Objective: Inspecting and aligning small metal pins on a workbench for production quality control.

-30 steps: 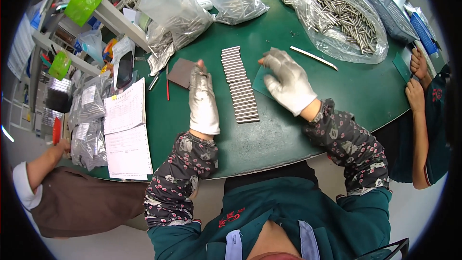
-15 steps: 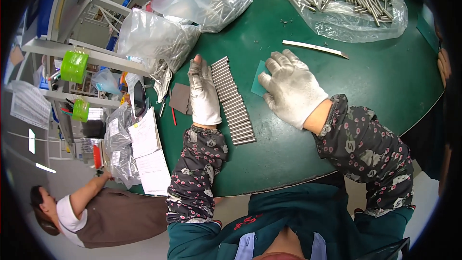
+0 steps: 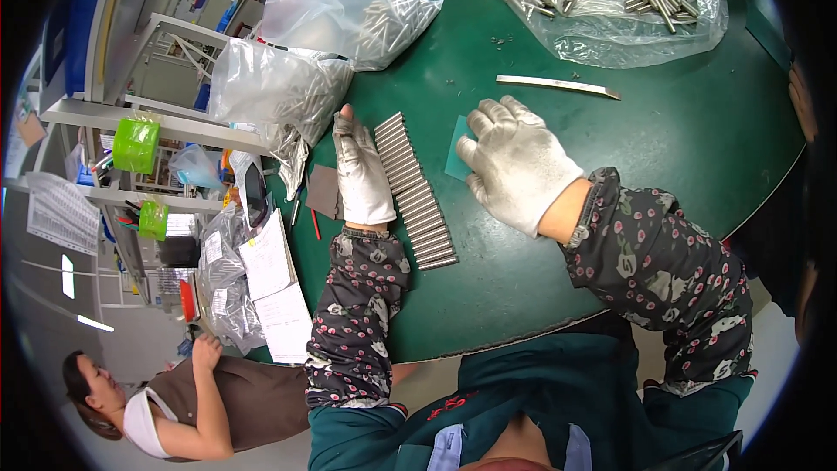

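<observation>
A long row of slim metal pins [image 3: 415, 190] lies side by side on the green table [image 3: 514, 296]. Along the row's left side rests my left hand [image 3: 362, 176] in a white glove, its fingers stretched out and holding nothing. One fingertip is bare. My right hand [image 3: 521, 164], also gloved and palm down, sits right of the row with its fingers bent over a small green sheet [image 3: 455, 150]. Part of that sheet is hidden under the fingers. A brown-grey square sheet [image 3: 323, 191] lies just left of my left hand.
Clear bags of pins [image 3: 283, 87] stand at the far left; an opened bag [image 3: 602, 35] spills pins at the far right. A thin pale strip [image 3: 558, 85] lies beyond my right hand. Papers [image 3: 281, 296] line the left edge. A co-worker [image 3: 192, 401] is at lower left.
The view has shifted slightly, while both my hands keep their places by the pins and the green sheet. The co-worker at left has drawn an arm back and bent it upward.
</observation>
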`<state>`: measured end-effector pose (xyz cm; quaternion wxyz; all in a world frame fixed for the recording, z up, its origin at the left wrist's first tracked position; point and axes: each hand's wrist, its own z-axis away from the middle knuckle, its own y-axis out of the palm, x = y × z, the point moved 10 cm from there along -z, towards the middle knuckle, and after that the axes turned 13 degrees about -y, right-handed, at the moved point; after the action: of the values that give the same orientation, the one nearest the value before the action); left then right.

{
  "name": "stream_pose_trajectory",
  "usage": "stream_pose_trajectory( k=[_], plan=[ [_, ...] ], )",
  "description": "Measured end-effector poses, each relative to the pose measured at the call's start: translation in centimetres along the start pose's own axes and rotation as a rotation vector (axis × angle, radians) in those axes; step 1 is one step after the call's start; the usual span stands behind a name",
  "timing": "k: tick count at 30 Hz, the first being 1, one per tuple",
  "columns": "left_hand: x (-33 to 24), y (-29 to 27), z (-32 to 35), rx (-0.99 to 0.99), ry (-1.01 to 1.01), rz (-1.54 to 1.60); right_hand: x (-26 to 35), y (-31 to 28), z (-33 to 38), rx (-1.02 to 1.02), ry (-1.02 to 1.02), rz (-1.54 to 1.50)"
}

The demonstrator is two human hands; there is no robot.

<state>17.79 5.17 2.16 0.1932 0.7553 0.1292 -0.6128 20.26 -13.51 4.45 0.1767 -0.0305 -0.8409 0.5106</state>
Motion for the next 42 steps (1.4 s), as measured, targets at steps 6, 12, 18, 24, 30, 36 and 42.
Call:
stream_pose_trajectory(
  k=[6,12,18,24,30,36,42],
  plan=[
    [0.3,-0.4,-0.4,-0.100,-0.048,-0.038,-0.1,0.2,0.0,0.001,-0.008,0.018],
    [-0.1,1.7,-1.2,-0.041,-0.051,-1.007,-0.1,0.0,-0.1,-0.032,-0.020,0.003],
    [-0.9,3.4,-0.6,-0.024,0.109,-1.154,-0.5,0.0,0.1,-0.046,-0.013,-0.014],
    [-2.1,2.4,-1.2,-0.125,0.244,-1.224,-0.3,-1.2,0.1,-0.065,0.049,-0.096],
    [-1.9,2.9,-1.7,-0.095,0.205,-1.322,-0.3,0.6,0.0,0.125,-0.014,-0.024],
    [-1.9,2.9,-1.2,-0.110,0.245,-1.270,0.4,0.0,-0.4,-0.038,-0.132,-0.028],
    [-1.9,2.5,-0.7,-0.146,0.303,-1.244,-1.2,-2.0,-0.6,-0.170,-0.045,-0.156]
  ],
)
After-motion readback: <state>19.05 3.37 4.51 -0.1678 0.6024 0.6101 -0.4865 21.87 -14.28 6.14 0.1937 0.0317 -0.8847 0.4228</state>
